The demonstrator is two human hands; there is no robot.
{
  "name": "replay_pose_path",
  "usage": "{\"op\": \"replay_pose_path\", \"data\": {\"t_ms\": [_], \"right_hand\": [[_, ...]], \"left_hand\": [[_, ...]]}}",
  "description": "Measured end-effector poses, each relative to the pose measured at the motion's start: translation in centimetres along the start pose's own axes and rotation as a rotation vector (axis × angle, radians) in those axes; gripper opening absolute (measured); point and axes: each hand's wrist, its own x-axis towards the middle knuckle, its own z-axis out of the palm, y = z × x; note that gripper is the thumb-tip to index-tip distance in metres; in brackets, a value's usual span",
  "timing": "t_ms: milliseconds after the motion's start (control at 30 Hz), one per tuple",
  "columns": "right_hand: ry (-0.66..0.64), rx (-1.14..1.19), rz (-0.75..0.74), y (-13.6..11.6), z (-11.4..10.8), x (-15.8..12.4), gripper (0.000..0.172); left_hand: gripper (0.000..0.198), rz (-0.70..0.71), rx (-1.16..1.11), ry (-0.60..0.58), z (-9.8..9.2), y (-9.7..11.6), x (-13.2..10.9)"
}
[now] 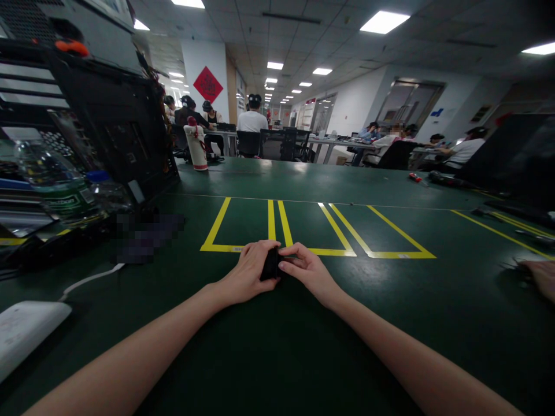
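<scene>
A small black box-like object (pixel 271 264) stands on the dark green table (pixel 217 358), in front of the yellow tape outlines. My left hand (pixel 252 267) is closed round its left side, fingers over the top and thumb at the near lower edge. From the right, my right hand (pixel 310 271) meets it with thumb and index finger pinched close to its right face. Whether a small part sits between those fingertips cannot be made out. Much of the black object is hidden by my hands, so its exact kind does not show.
Yellow tape frames (pixel 312 252) mark the table beyond my hands. At left are a white power bank-like block (pixel 30 329) with a cable, plastic bottles (pixel 65 190) and a black computer case (pixel 117 121). Another person's hand (pixel 541 277) is at the right edge. A cream-coloured bottle (pixel 196 147) stands farther back.
</scene>
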Motion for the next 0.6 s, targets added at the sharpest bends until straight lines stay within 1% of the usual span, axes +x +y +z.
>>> {"op": "replay_pose_path", "data": {"t_ms": [133, 200, 367, 500, 600], "right_hand": [[0.018, -0.054, 0.001, -0.06, -0.1, 0.1, 0.028], [0.003, -0.044, 0.007, 0.01, -0.14, 0.14, 0.03], [-0.065, 0.068, -0.006, 0.4, -0.06, 0.1, 0.029], [-0.021, 0.037, -0.024, 0.54, -0.01, 0.08, 0.02], [-0.017, -0.004, -0.026, 0.4, -0.06, 0.11, 0.022]], "left_hand": [[0.058, -0.005, 0.002, 0.015, 0.23, -0.09, 0.1], [0.058, -0.007, 0.002, 0.017, 0.23, -0.06, 0.11], [0.057, -0.011, -0.01, -0.008, -0.01, 0.08, 0.03], [0.056, -0.005, -0.006, 0.001, -0.09, 0.12, -0.03], [0.056, -0.004, 0.001, -0.003, -0.03, 0.09, -0.02]]}}
